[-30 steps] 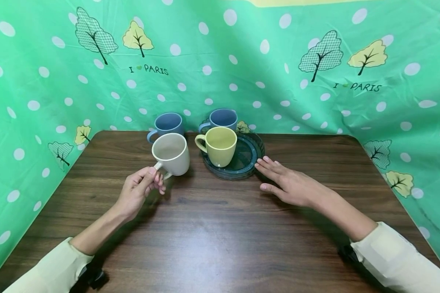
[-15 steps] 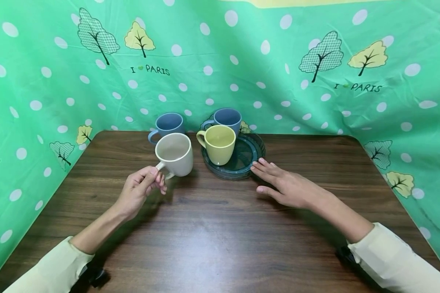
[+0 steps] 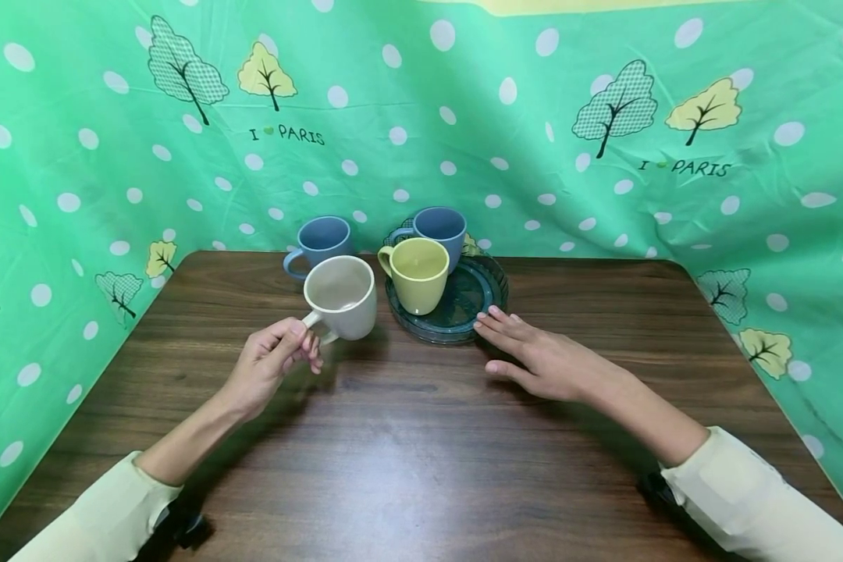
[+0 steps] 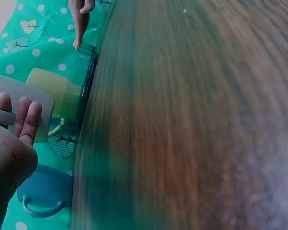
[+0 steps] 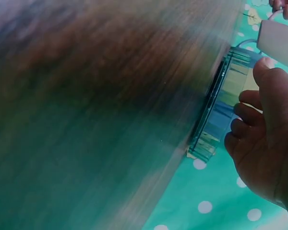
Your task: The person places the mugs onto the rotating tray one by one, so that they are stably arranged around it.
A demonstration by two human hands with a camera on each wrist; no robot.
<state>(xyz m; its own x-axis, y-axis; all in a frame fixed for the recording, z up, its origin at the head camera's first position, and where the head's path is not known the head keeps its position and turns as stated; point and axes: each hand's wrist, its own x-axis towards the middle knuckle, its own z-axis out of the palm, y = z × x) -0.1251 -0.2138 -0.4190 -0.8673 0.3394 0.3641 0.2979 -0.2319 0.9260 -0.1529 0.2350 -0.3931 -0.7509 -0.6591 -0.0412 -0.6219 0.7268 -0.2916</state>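
In the head view my left hand pinches the handle of a white mug, held up just left of a round clear glass dish. Inside that dish stand a yellow mug and, behind it, a blue mug. With straight fingers, my right hand touches the dish's front right rim. In the left wrist view the white mug hangs apart from the tabletop. The right wrist view shows my right hand alongside the dish's wall.
A second blue mug stands at the back left of the dark wooden table, behind the white mug. A green dotted cloth hangs along the back and sides of the table.
My left hand has brought the white mug a little to the right. The dish has turned clockwise with its two mugs, and my right hand has slid left along its rim.
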